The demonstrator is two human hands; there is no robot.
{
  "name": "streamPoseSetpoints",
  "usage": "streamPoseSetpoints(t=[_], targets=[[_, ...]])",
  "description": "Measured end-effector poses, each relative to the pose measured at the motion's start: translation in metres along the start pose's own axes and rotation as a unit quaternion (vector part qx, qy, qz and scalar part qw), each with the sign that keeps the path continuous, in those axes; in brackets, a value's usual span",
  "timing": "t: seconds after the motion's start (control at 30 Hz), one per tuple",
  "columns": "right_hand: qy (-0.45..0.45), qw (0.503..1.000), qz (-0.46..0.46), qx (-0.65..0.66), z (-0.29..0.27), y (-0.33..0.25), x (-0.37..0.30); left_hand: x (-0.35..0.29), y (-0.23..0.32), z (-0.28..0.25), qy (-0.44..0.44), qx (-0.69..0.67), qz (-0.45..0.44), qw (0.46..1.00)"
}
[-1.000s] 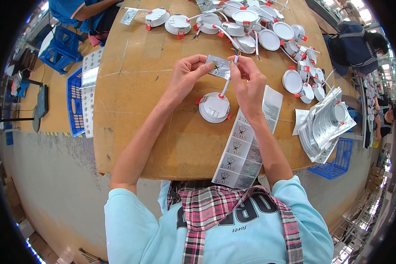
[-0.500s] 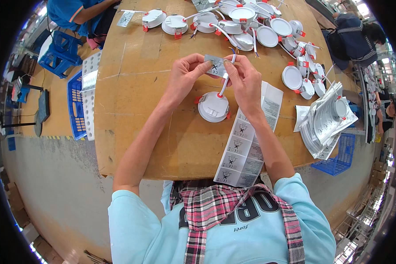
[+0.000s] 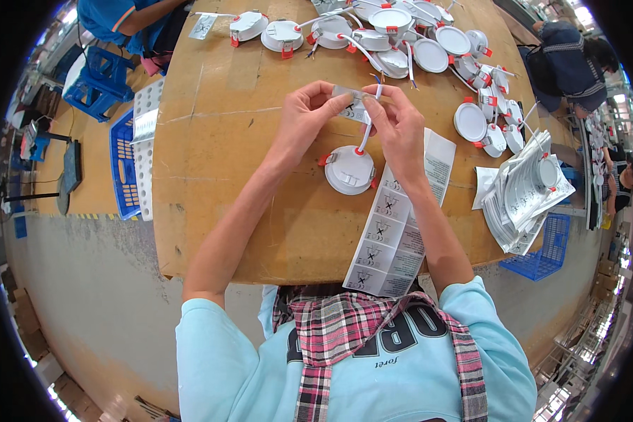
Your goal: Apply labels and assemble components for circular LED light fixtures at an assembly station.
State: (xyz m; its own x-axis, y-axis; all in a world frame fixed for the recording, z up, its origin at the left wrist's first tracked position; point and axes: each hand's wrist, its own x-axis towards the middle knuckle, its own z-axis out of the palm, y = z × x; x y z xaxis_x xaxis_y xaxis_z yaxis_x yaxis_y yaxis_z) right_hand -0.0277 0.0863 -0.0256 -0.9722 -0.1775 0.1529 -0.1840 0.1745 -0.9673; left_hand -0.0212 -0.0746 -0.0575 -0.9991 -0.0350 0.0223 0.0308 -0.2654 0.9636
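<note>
Between both hands is a small silver-grey printed label (image 3: 354,107), held beside a white cable (image 3: 366,133). My left hand (image 3: 309,116) pinches the label's left part between thumb and fingers. My right hand (image 3: 397,126) has thumb and fingers closed at the label's right end and the cable; whether the label is wrapped around the cable is hidden by the fingers. The cable runs down to a round white downlight (image 3: 349,172) with red-tipped clips, lying on the table below my hands. Under my right forearm lies a sheet of labels (image 3: 383,243), reaching the table's near edge.
Several more white downlights (image 3: 429,55) with cables crowd the far right of the wooden table (image 3: 225,162). A pile of label sheets (image 3: 517,200) lies at the right edge, with a downlight on it. Blue crates (image 3: 124,165) stand beyond the table sides. Other people are nearby.
Both hands, the label and the downlight have shifted slightly right, and the label is tilted a little differently. My grips look unchanged.
</note>
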Motion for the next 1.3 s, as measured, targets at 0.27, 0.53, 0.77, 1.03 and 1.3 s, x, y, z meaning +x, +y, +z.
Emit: streamPoseSetpoints(t=[0.27, 0.53, 0.77, 1.03, 1.3], targets=[[-0.043, 0.996, 0.068, -0.045, -0.011, 0.006, 0.002, 0.000, 0.006, 0.002, -0.026, 0.027, -0.003, 0.999], [0.001, 0.997, 0.080, -0.014, -0.017, 0.022, 0.006, -0.030, 0.010, -0.001, 0.062, 0.127, 0.031, 0.989], [0.002, 0.997, 0.044, -0.066, -0.019, 0.021, 0.009, -0.068, 0.004, 0.032, -0.083, 0.422, 0.121, 0.894], [0.019, 0.998, 0.053, -0.032, -0.019, 0.021, 0.009, -0.073, 0.013, 0.026, -0.125, 0.438, 0.129, 0.881], [0.012, 0.996, 0.066, -0.061, -0.017, 0.018, 0.004, -0.061, 0.020, 0.014, -0.031, 0.241, -0.042, 0.969]])
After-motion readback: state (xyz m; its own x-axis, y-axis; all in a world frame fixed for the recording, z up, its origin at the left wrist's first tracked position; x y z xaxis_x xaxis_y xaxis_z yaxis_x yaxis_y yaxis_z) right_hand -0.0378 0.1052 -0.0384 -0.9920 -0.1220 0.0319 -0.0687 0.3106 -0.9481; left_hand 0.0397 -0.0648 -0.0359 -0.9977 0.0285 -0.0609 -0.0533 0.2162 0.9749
